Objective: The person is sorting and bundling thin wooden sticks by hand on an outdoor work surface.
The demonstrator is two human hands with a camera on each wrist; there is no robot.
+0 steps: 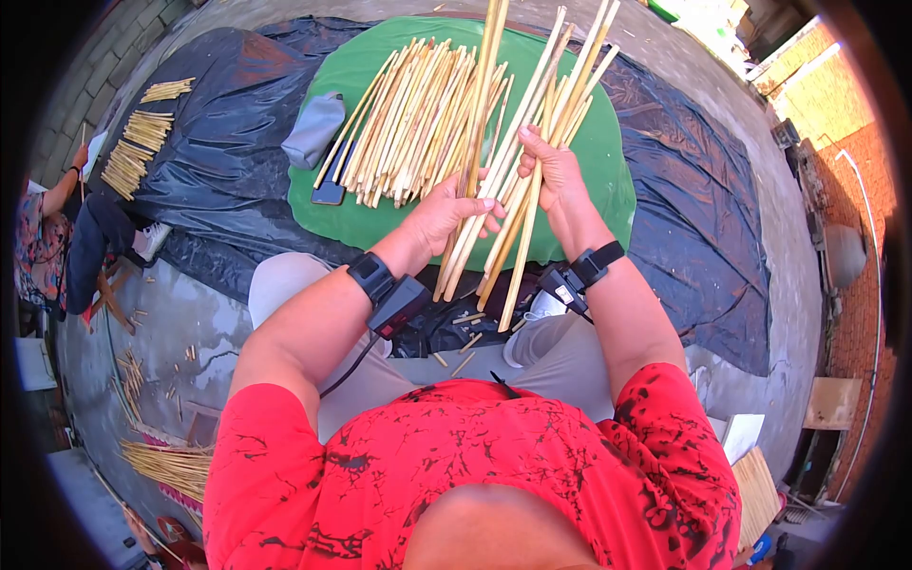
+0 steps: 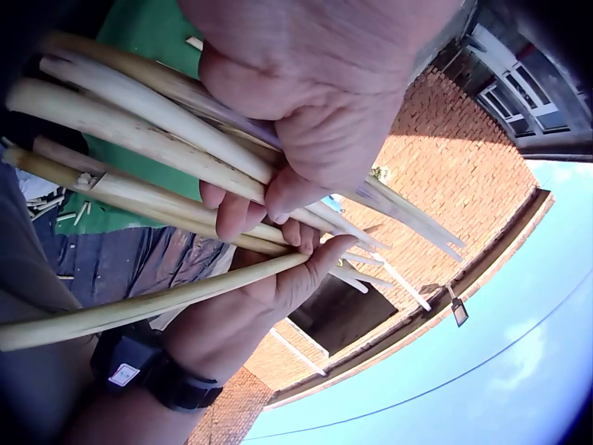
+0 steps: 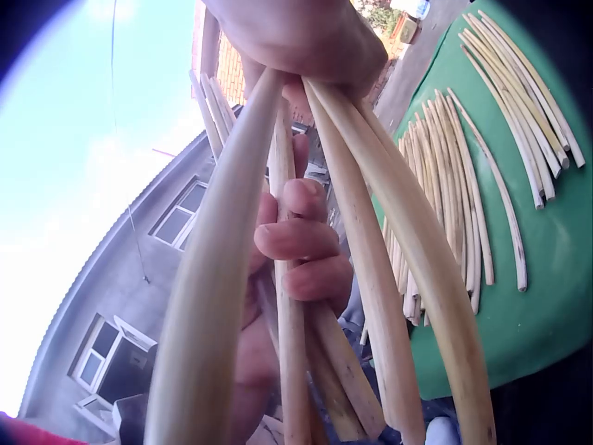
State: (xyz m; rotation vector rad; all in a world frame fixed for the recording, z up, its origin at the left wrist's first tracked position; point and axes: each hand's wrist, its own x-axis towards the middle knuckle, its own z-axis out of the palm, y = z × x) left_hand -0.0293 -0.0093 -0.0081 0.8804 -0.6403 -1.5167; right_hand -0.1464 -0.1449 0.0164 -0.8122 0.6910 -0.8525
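My left hand (image 1: 445, 217) holds several long, pale yellow stalks (image 1: 482, 104) upright over the near part of the green cloth, its thumb lying across them. To its right, my right hand (image 1: 560, 182) grips another bunch of stalks (image 1: 581, 81), which fans out at the top. The two bunches lean close together and their lower ends overlap. In the left wrist view the curled fingers (image 2: 243, 215) of the left hand wrap round its stalks, with the right hand (image 2: 264, 287) just beyond. The right wrist view has stalks (image 3: 366, 250) coming out beneath the right hand (image 3: 296, 42).
A broad pile of stalks (image 1: 408, 133) lies on the green cloth (image 1: 594, 204), beside a grey pouch (image 1: 314, 129) and a phone (image 1: 329, 193). Black sheeting (image 1: 689, 209) spreads underneath. Another person (image 1: 95, 237) sits at the left near small bundles (image 1: 138, 142). Cut pieces (image 1: 464, 364) litter the ground.
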